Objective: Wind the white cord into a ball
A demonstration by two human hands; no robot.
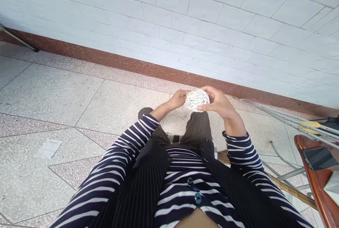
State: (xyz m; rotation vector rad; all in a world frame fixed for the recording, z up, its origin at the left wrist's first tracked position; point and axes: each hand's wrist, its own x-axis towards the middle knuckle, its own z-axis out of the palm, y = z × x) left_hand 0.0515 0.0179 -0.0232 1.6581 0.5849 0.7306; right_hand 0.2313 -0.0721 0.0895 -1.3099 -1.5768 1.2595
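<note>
Step in hand, as judged: cord handling. The right hand (pixel 219 103) grips the white cord ball (pixel 196 100), right of frame centre; the left hand (pixel 179 99) is pinched narrow at its left edge, contents indiscernible. Next move: maintain right grip; keep loose cord (pixel 181 115) untangled.

A wall (pixel 169 26) of pale bluish-white tiles meets a reddish-brown, marbled baseboard (pixel 127 65). Below lies a speckled grey floor (pixel 66 93) crossed by pinkish bands (pixel 21 124). A slender metal leg (pixel 19 38) stands far left; silvery poles (pixel 261 107) and glossy brown furniture (pixel 312 180) occupy the right edge. The light is soft and even.
</note>
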